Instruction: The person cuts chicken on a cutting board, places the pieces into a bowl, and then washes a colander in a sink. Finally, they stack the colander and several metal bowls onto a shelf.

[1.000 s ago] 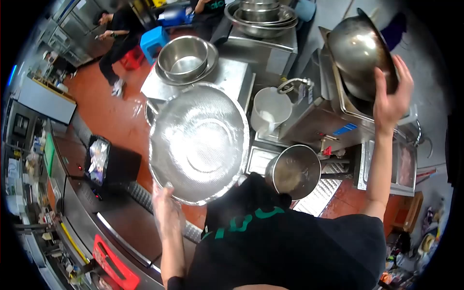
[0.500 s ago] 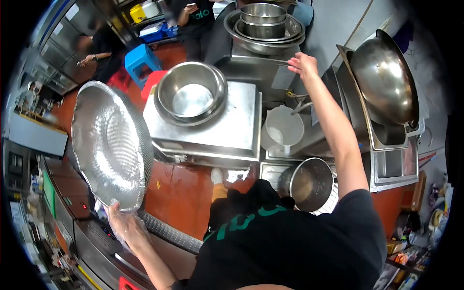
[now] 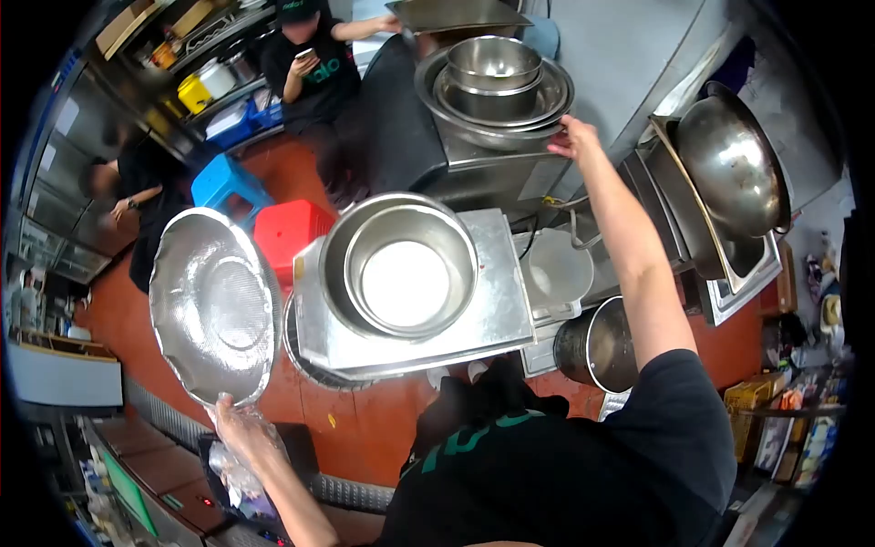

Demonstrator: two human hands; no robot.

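A large perforated metal strainer bowl point(image 3: 216, 305) hangs tilted at the left, its lower rim gripped by my left hand point(image 3: 246, 436), which wears a clear plastic glove. My bare right hand point(image 3: 574, 139) is at the right rim of a wide steel bowl point(image 3: 483, 137), fingers bent around the edge. Smaller steel bowls point(image 3: 493, 66) are stacked inside that wide bowl. Nested steel pots point(image 3: 401, 266) stand on a metal-topped stand point(image 3: 501, 292) between my arms.
Red point(image 3: 290, 232) and blue point(image 3: 223, 182) stools stand beyond the stand. One person point(image 3: 314, 77) holds a phone; another person point(image 3: 146, 196) is at the left. A white bucket point(image 3: 554, 266), a deep pot point(image 3: 609, 345) and a large wok-like bowl point(image 3: 732, 164) are on the right.
My right hand has reached the wide bowl's rim and its fingers have bent around it. The view has shifted, and the nested pots and stand appear nearer. The strainer stays in my left hand.
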